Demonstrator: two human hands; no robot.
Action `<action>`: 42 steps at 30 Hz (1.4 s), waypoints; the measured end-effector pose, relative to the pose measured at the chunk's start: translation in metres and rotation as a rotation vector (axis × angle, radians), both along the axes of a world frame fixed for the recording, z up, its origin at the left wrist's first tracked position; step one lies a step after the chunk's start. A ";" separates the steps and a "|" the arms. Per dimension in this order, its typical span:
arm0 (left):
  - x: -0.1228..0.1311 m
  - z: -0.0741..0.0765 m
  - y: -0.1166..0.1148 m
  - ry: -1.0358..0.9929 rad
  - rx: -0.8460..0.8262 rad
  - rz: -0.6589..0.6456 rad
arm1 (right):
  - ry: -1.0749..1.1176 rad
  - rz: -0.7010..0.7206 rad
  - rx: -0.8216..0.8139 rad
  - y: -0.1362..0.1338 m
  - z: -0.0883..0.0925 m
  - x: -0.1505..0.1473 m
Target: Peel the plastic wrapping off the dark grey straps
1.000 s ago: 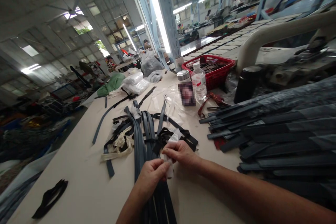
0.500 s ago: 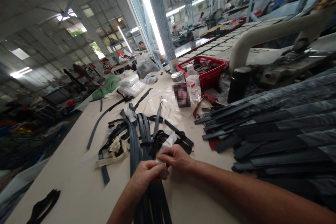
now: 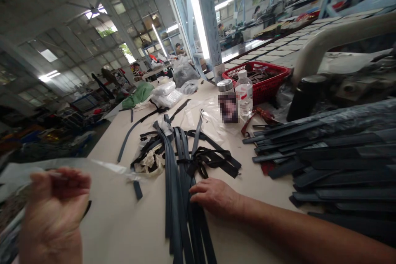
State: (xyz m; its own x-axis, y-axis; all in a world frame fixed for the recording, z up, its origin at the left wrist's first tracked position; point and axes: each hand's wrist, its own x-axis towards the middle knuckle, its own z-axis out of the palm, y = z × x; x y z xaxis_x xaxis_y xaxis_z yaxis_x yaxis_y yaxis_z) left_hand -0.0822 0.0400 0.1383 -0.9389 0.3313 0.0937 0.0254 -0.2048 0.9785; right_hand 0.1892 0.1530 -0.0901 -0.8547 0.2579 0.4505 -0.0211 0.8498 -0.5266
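My left hand [image 3: 55, 214] is raised at the lower left, palm toward me and fingers curled. It is blurred, and a clear plastic film [image 3: 108, 167] trails from behind its fingers toward the middle of the table. My right hand [image 3: 215, 194] lies palm down, its slightly bent fingertips touching the edge of a bundle of long dark strips [image 3: 173, 181]; its thumb is hidden. Just beyond that hand are black ties [image 3: 213, 157] in a loose tangle across the strips. Cream fabric scraps [image 3: 150, 163] lie left of the bundle.
Many dark strips, partly in plastic wrap [image 3: 334, 123], are piled on the right. Behind stand a plastic bottle [image 3: 244, 95], a silver-lidded jar [image 3: 225, 86], a red basket [image 3: 272, 84] and a black cylinder [image 3: 305, 97]. Plastic bags [image 3: 167, 95] and green cloth [image 3: 137, 95] lie farther back.
My hands have parted from their joint pinch on the plastic. The left has swung far left with the film; the right has come down onto the dark strips. The view has shifted slightly left.
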 end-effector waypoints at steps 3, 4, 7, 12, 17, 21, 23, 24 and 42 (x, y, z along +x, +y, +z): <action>0.016 -0.060 0.003 -0.306 0.278 -0.115 | -0.067 -0.044 0.190 -0.005 0.004 -0.007; 0.022 -0.079 0.006 -0.367 0.283 -0.142 | -0.096 -0.075 0.276 -0.006 0.005 -0.010; 0.038 -0.122 0.015 -0.527 0.267 -0.201 | -0.154 -0.136 0.454 -0.008 0.009 -0.025; 0.066 -0.154 0.025 -0.658 0.197 -0.304 | -0.167 -0.071 0.547 -0.005 0.017 -0.052; 0.075 -0.174 0.029 -0.692 0.139 -0.374 | -0.154 -0.021 0.555 0.000 0.027 -0.059; 0.070 -0.187 0.030 -0.743 0.120 -0.385 | -0.167 0.024 0.502 0.002 0.036 -0.043; 0.068 -0.189 0.031 -0.779 0.119 -0.392 | -0.158 0.036 0.382 0.000 0.043 -0.028; 0.067 -0.190 0.032 -0.797 0.125 -0.390 | -0.126 0.040 0.240 -0.001 0.047 -0.021; 0.088 -0.171 0.026 -0.846 0.365 -0.294 | 0.048 -0.169 -0.250 -0.010 0.047 0.013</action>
State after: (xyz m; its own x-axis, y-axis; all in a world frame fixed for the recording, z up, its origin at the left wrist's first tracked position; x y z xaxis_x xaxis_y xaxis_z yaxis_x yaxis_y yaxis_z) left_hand 0.0059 0.0656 -0.0325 -0.6271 0.6482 -0.4319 -0.7594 -0.3854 0.5241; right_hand 0.2018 0.1426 -0.0434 -0.7694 0.5025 0.3944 0.0793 0.6878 -0.7216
